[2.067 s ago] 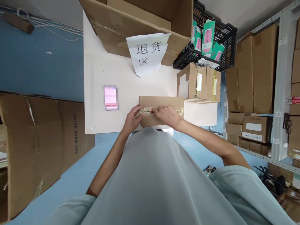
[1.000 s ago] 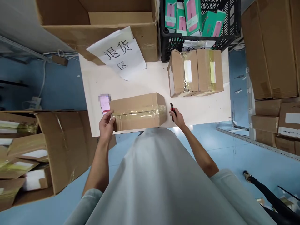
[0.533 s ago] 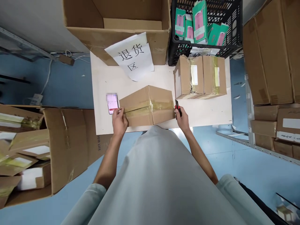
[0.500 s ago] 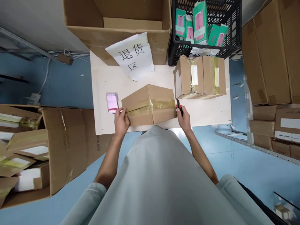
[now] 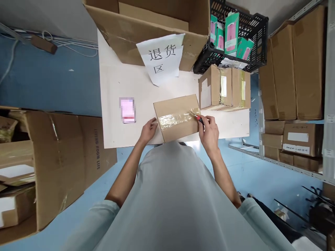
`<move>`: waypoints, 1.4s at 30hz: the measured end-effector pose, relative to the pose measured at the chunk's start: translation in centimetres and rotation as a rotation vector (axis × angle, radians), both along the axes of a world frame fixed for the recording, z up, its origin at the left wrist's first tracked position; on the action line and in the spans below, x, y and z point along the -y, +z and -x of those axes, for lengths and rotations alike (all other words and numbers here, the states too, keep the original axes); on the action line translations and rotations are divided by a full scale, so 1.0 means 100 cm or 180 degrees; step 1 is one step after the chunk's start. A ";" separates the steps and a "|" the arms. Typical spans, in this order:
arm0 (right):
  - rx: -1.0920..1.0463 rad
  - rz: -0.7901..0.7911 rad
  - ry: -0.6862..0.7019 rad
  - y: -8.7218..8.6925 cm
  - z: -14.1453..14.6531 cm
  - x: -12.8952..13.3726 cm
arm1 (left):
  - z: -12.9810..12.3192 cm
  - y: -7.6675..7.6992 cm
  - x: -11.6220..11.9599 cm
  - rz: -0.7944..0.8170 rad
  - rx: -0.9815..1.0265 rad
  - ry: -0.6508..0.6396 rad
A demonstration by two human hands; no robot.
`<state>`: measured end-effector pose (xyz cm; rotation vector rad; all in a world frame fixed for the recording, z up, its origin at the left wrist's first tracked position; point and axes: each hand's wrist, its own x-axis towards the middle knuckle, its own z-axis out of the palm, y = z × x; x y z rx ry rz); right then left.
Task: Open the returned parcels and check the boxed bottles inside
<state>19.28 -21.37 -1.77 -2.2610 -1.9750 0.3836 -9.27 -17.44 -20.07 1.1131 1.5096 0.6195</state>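
A taped cardboard box [image 5: 176, 127] sits at a slant on the white table near my body, a strip of clear tape running across its upper face. At its left end, my left hand [image 5: 149, 131] has its fingers curled against the edge, gripping the box side. My right hand [image 5: 210, 134] is closed around a red and black utility knife [image 5: 200, 119]. The blade points left and lies over the tape near the box's right end; how deep it reaches cannot be made out.
A phone [image 5: 128, 111], partly blurred, lies left on the table [image 5: 112, 83]. Behind stand a large open carton [image 5: 146, 38] with a paper sign [image 5: 163, 59], and a black crate [image 5: 205, 57] of green boxes. Two taped boxes [image 5: 226, 87] stand right; an open carton [image 5: 60, 164] of parcels is at left.
The box has turned, its taped face now more upward. My right hand has brought the knife from beside the box onto the tape. My left hand has shifted right with the box edge.
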 end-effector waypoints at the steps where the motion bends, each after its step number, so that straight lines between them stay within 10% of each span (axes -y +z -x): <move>1: 0.0115 0.0013 -0.0018 0.005 0.006 0.002 | 0.007 0.011 -0.005 -0.0206 0.0045 0.0102; 7: -0.0273 0.0400 0.0107 0.037 0.056 0.015 | 0.023 0.098 -0.050 -0.1100 0.0461 -0.0296; 10: -0.0467 0.0793 0.0130 0.044 0.086 0.019 | 0.021 0.117 -0.070 -0.1079 0.0477 -0.0732; 27: 0.0180 0.1786 0.0204 0.078 0.161 0.006 | 0.023 0.108 -0.075 -0.0945 0.0689 -0.0889; 42: 0.0566 0.2539 0.0500 0.065 0.179 0.032 | 0.019 0.108 -0.070 -0.1007 0.0678 -0.0727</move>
